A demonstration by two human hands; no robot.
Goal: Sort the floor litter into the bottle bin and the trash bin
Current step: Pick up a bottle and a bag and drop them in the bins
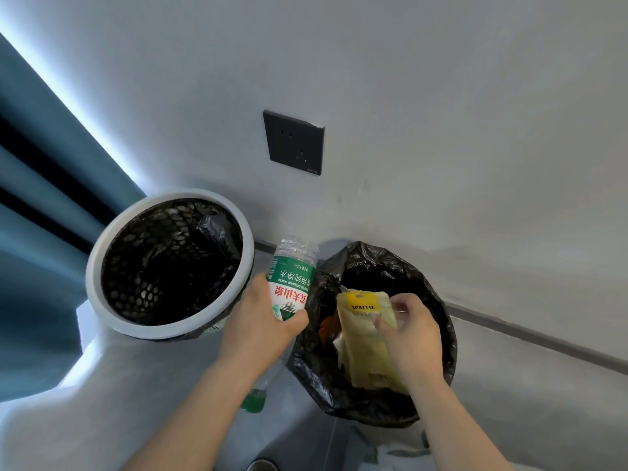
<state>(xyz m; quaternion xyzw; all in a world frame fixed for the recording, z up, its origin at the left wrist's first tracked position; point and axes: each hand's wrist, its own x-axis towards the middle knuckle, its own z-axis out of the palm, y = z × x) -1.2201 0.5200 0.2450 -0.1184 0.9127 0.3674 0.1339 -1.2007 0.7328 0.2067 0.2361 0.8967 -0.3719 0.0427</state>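
At the far left hangs a teal curtain point(37, 185) with a bright strip of light along its edge. Next to it stands a round white plastic bin with perforated mesh walls point(112, 314), lined with a black bag; no litter can be made out in its dark interior. It sits by the grey wall point(441, 96), with the grey floor point(142, 385) below it.

Just right of the white bin, the left hand point(261, 321) is wrapped around a clear plastic water bottle with a green, white and red label point(290, 283). The fingers are curled tight about the lower part of the label. The bottle is held bottom end up, its base pointing toward the wall, between the rims of the two bins. Its green cap end point(253, 401) shows below the wrist.

Above, on the wall, is a dark square socket plate point(294, 142).

To the right is a second bin covered by a crumpled black plastic bag point(438, 338), its mouth open. The right hand point(413, 334) is over this opening, fingertips pinching a pale yellow flat packet with a bright yellow header strip point(365, 345). The packet hangs inside the mouth of the bag. Beneath it lie an orange-brown scrap point(328, 329) and something white, too hidden to identify.

A dark skirting strip point(543, 334) runs along the foot of the wall at the far right.
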